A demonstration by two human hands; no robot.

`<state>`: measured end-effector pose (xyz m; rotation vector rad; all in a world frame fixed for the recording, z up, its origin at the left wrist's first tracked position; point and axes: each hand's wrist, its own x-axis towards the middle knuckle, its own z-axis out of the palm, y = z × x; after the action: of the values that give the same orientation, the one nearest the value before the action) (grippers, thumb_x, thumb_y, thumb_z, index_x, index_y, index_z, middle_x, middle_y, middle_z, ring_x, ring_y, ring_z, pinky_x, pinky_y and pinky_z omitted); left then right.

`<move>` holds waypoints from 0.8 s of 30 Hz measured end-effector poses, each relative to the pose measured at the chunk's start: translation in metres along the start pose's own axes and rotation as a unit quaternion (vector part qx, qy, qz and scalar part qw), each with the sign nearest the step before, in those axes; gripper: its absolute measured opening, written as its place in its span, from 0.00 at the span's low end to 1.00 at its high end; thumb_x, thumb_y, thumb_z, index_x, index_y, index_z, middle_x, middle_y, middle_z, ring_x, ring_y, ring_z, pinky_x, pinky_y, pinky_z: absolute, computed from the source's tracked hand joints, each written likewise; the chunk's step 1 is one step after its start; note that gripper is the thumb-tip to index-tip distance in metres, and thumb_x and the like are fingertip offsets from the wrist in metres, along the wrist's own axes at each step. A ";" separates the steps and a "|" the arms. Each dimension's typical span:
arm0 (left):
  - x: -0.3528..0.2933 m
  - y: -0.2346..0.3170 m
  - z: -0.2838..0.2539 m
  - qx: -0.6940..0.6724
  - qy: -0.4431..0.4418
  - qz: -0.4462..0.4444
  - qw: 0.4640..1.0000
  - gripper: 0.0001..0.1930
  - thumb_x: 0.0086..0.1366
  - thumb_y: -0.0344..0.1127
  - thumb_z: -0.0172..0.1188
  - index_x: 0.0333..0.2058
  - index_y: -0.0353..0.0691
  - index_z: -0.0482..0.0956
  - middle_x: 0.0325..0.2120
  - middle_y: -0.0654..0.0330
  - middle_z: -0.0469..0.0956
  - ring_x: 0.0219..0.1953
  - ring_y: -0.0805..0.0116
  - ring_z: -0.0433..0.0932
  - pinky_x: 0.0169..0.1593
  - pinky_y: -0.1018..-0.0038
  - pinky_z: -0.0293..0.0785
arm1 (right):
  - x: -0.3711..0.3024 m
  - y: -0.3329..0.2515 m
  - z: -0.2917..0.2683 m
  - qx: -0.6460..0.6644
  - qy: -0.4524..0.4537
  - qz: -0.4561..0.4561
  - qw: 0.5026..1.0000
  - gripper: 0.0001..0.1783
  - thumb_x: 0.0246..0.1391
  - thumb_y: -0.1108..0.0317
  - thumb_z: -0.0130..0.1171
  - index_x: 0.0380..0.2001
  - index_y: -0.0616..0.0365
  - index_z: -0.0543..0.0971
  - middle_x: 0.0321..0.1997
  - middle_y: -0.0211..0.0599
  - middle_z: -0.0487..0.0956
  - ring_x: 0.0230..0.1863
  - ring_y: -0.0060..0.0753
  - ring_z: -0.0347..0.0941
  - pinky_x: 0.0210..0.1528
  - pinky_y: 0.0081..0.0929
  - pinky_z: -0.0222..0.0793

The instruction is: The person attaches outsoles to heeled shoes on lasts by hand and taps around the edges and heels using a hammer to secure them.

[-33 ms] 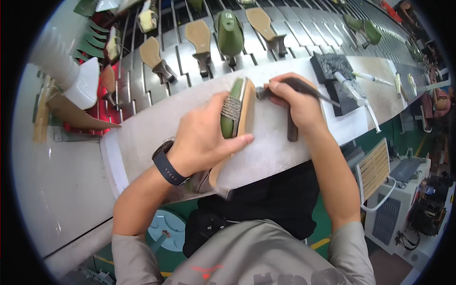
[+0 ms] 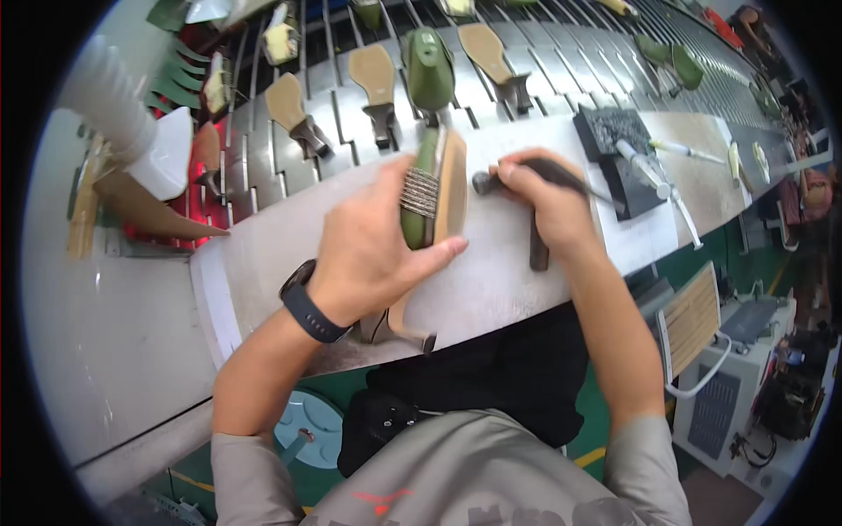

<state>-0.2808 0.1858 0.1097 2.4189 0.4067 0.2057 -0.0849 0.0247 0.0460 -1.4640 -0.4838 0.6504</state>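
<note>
My left hand (image 2: 361, 241) is wrapped round a green high-heeled shoe (image 2: 413, 230) with a silvery braided band over its front part. The shoe lies on its side above the worktable, its tan sole facing right and its slim heel toward me. My palm and fingers hide part of the upper; the thumb presses against the sole. In my right hand (image 2: 554, 200) is a dark hammer (image 2: 538, 245), gripped close to its head. The round striking face points left, a short gap from the sole, and the handle hangs downward.
Behind the pale worktable (image 2: 500, 280) runs a slatted metal conveyor (image 2: 561, 70) with tan-soled pieces and a green shoe (image 2: 430, 74). Right of my right hand are a black block (image 2: 633, 180) and syringe-like tubes (image 2: 645, 168). A white hose nozzle (image 2: 165, 158) stands at the left.
The shoe has shifted slightly left and turned a little, so its heel shows more clearly. My right hand still holds the hammer in nearly the same place.
</note>
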 end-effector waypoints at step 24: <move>-0.056 0.064 -0.010 -0.135 0.178 0.279 0.934 0.38 0.50 0.27 0.72 0.62 0.33 0.69 0.57 0.43 0.78 0.58 0.42 0.80 0.63 0.55 0.75 | -0.139 -0.173 0.029 -0.075 -0.186 -0.194 0.960 0.21 0.53 0.63 0.75 0.41 0.68 0.79 0.45 0.60 0.86 0.50 0.53 0.86 0.60 0.46 0.81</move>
<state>-0.3206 0.1261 0.1564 2.1631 -0.1640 0.8972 -0.1885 -0.0441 0.2320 -1.3348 -1.1040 0.5812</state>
